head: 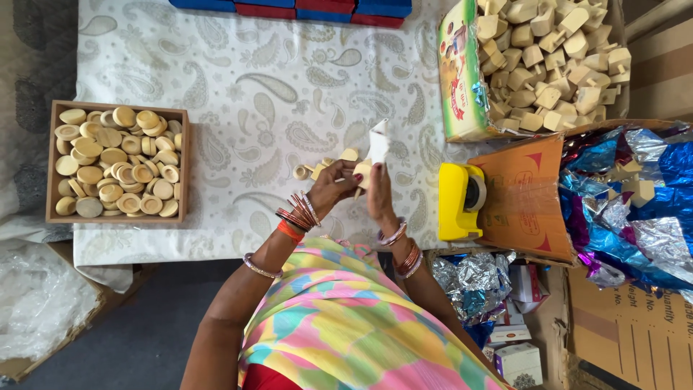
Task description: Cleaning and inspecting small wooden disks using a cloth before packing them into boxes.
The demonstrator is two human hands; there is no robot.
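Note:
My left hand (333,186) and my right hand (380,193) meet over the middle of the table. Between their fingers is a small pale wooden piece (362,173). A white piece of paper (378,143) sticks up from it, pinched by my right hand's fingers. Both wrists carry several bangles. A few loose wooden pieces (306,171) lie on the paisley tablecloth (260,94) just beyond my left hand.
A wooden tray (51,162) of round wooden discs stands at the left. At the upper right, a carton (456,72) holds wooden tops. A yellow tape dispenser (456,201) sits on cardboard (527,202), beside blue and silver foil (635,217). Blue and red boxes (289,9) line the far edge.

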